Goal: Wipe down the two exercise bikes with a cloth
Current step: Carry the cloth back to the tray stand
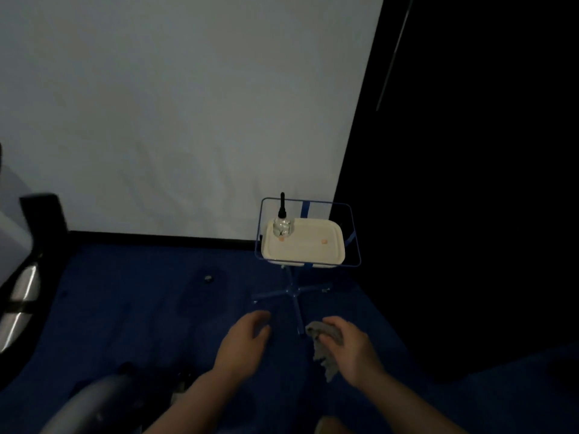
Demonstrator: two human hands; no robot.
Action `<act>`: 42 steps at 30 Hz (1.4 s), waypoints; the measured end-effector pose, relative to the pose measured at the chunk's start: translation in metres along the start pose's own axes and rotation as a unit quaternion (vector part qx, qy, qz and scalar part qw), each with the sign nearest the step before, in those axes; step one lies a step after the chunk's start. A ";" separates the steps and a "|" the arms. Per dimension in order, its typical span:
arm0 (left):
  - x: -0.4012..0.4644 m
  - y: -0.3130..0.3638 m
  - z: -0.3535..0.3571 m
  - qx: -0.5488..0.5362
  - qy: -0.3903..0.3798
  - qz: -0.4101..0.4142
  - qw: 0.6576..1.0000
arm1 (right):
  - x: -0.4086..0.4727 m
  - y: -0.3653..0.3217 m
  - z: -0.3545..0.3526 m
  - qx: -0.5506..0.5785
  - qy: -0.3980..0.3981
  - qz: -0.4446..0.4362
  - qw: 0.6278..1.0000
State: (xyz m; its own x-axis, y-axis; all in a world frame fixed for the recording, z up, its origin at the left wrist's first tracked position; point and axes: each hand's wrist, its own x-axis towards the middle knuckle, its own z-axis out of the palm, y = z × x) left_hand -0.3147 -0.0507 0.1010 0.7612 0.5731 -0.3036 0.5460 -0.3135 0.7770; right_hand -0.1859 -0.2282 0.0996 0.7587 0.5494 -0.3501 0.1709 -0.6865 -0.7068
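Observation:
My right hand (pixel 351 349) grips a crumpled grey cloth (pixel 326 352) that hangs down below the fingers. Beside it, my left hand (pixel 244 343) hovers empty over the blue floor with its fingers loosely curled. A dark and silver part of one exercise bike (pixel 22 286) shows at the left edge. A grey rounded bike part (pixel 94 402) sits at the bottom left, near my left forearm. Both bikes are mostly out of frame.
A blue wire stand on a star base (pixel 294 296) holds a cream tray (pixel 313 249) with a clear spray bottle (pixel 282 225) on it, just ahead of my hands. A white wall (pixel 188 120) is behind; a dark area fills the right.

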 end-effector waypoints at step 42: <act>0.272 0.038 0.026 -0.100 0.023 -0.127 0.987 | 0.385 -0.001 -0.009 -0.153 -0.019 -0.028 0.988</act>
State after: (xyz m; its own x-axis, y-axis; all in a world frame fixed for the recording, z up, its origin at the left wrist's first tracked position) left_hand -0.0775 0.0731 0.0335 0.5900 0.6483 -0.4812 0.6332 -0.0018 0.7740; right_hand 0.1115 -0.0198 -0.0290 0.7193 0.6045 -0.3423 0.3983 -0.7626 -0.5098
